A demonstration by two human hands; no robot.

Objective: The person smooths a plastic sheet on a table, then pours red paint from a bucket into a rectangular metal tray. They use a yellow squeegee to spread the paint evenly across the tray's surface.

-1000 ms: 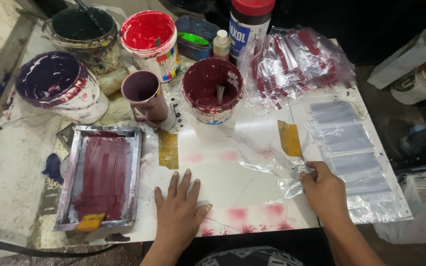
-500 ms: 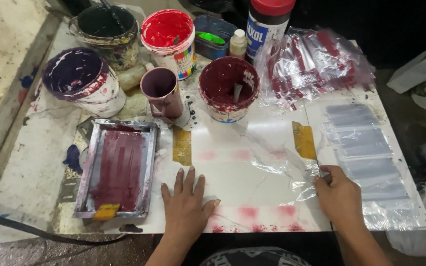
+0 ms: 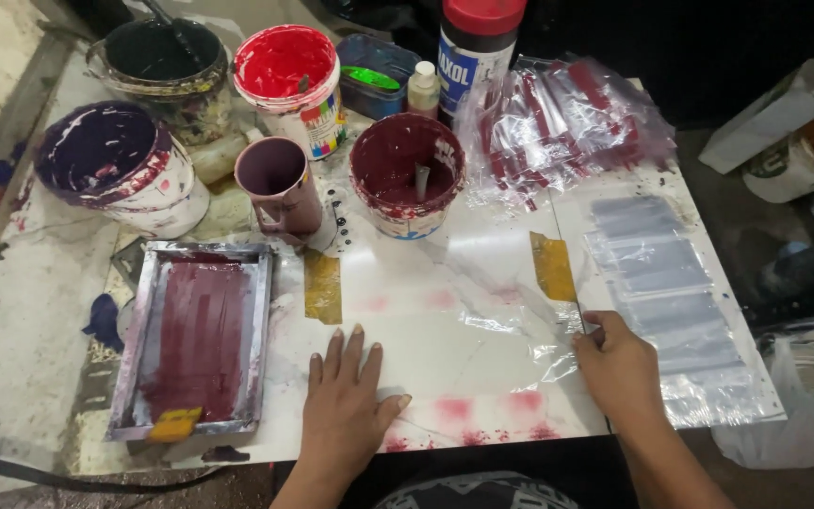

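Left hand [image 3: 346,405] lies flat, fingers spread, on the white tabletop [image 3: 426,320]; right hand [image 3: 619,363] fingers pinch the clear plastic bag [image 3: 529,325].

A print workshop: open ink tubs [image 3: 286,71] beside a stained printing screen [image 3: 195,337].

Open board in front of me, clutter on every other side

Between my left hand [image 3: 343,405] and right hand [image 3: 622,366] the white board [image 3: 426,292] lies bare. Ahead, the maroon paint pot [image 3: 407,184] and mug [image 3: 278,184] block the way; the printing screen [image 3: 195,339] walls my left, the clear bags [image 3: 666,283] my right.
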